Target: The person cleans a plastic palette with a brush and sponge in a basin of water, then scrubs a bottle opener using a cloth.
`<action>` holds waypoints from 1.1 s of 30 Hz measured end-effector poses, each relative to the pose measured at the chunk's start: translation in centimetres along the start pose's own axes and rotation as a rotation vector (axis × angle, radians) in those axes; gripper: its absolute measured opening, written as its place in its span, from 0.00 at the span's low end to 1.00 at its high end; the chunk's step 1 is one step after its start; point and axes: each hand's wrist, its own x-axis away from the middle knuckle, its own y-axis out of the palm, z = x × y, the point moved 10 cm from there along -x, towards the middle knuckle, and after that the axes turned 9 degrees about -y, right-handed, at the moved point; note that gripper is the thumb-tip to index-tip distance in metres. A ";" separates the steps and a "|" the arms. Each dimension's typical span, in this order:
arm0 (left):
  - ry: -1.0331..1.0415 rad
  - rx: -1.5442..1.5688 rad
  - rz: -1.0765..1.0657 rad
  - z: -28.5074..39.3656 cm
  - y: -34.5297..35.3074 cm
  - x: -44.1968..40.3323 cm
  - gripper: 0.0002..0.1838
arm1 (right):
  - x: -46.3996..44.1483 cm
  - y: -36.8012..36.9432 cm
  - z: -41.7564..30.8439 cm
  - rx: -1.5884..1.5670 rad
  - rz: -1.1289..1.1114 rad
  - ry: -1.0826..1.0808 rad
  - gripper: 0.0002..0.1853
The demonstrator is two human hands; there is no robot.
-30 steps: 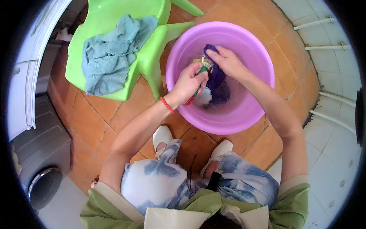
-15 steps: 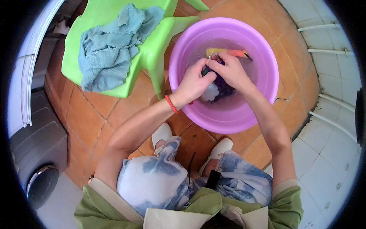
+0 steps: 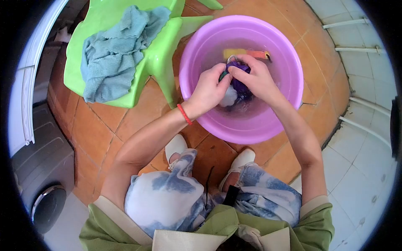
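Note:
A purple plastic basin (image 3: 247, 133) with cloudy water in it stands on the floor in front of me. Over the water, my left hand (image 3: 209, 90) pinches the left side of a small purple-and-white soft item (image 3: 240, 88) with a metal ring at its top. My right hand (image 3: 257, 79) is closed on the upper right part of the same item, its thumb near my left fingertips. A bit of green shows by my left fingers. The lower end of the item hangs in the water. Behind my hands lies a yellow-and-orange item (image 3: 256, 54), its kind unclear.
On the left, a crumpled blue-green towel (image 3: 111, 58) lies on a lime-green plastic chair (image 3: 167, 62). A grey appliance (image 3: 39, 154) with a round dark knob stands at the far left. White pipes (image 3: 370, 108) run along the tiled wall at right.
My hands have parted slightly at the fingertips, and more of the purple cloth-like part shows between them. Both still hold the item. The whole view has shifted a little.

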 end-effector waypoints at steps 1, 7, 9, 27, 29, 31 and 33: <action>0.092 -0.079 0.047 0.9 -0.1 0.2 0.10 | 0.0 0.0 0.0 0.036 -0.005 0.015 0.20; 0.105 -0.180 0.050 1.6 0.2 1.0 0.12 | -0.1 0.1 -0.2 0.203 -0.011 0.030 0.21; 0.099 -0.146 0.071 1.6 0.0 1.1 0.13 | -0.3 0.2 -0.7 0.191 0.001 -0.011 0.20; -0.191 0.325 -0.108 -1.3 1.2 0.9 0.08 | 0.4 -0.5 -0.2 -0.012 0.063 -0.092 0.13; -0.251 0.440 -0.117 -1.7 1.1 0.9 0.08 | 0.5 -1.4 3.7 -0.152 0.150 0.014 0.17; -0.297 0.514 -0.138 -2.2 0.9 1.0 0.09 | 0.5 -3.6 5.0 0.169 0.223 0.001 0.19; -0.322 0.540 -0.154 -2.5 1.0 1.0 0.09 | 0.6 -4.8 9.1 0.652 0.161 0.194 0.29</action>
